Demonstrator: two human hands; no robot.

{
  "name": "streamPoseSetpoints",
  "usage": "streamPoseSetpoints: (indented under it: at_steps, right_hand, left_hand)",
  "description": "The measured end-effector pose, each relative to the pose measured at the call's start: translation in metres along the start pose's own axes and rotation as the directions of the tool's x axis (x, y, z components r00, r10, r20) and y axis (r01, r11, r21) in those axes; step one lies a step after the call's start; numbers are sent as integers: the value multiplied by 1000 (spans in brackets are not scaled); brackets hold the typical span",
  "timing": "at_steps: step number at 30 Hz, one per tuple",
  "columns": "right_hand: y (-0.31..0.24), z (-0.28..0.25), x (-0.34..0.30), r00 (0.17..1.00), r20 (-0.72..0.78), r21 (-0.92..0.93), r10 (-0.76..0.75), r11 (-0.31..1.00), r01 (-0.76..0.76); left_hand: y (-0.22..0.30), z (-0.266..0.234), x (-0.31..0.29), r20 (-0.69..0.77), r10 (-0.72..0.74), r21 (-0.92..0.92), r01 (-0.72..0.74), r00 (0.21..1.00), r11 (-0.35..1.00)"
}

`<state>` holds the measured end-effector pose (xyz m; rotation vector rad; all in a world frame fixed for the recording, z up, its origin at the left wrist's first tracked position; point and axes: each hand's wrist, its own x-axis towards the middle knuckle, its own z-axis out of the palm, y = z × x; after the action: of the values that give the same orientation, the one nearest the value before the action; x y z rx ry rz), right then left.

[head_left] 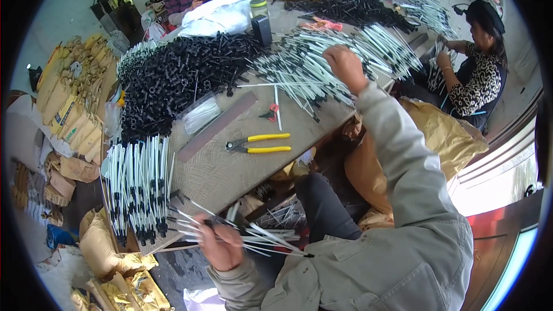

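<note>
"What are the fingers doing?"

"On the left hand (222, 246), they're wrapped round a splayed bundle of white rods (266, 235), just off the table's (230, 177) near corner. The right hand's (345, 68) are curled in at the pile of white rods (302, 60); I can't tell whether they grasp one."

"And farther out?"

"Yellow-handled pliers (268, 137) lie between the hands, a heap of black fittings (178, 75) beyond them to the left."
</note>
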<state>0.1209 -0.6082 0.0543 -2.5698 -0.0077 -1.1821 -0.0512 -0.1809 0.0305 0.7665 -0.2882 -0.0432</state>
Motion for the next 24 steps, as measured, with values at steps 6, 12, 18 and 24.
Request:
streamPoseSetpoints:
  at_steps: [6,12,18,24]
  right_hand:
    - [46,70,38,985,173,-551,20,831,80]
    - [18,50,40,997,3,-403,-79,912,74]
    - [-30,-36,31,990,-57,382,130,919,-99]
    - [-156,-77,-111,616,775,631,-143,117,-767]
  left_hand:
    - [-12,20,-14,20,-64,159,60,998,986]
    - [-32,12,-16,-5,-231,101,230,973,968]
    - [-63,12,-24,-101,-427,113,437,899,892]
    - [-61,28,3,-286,-144,223,212,947,952]
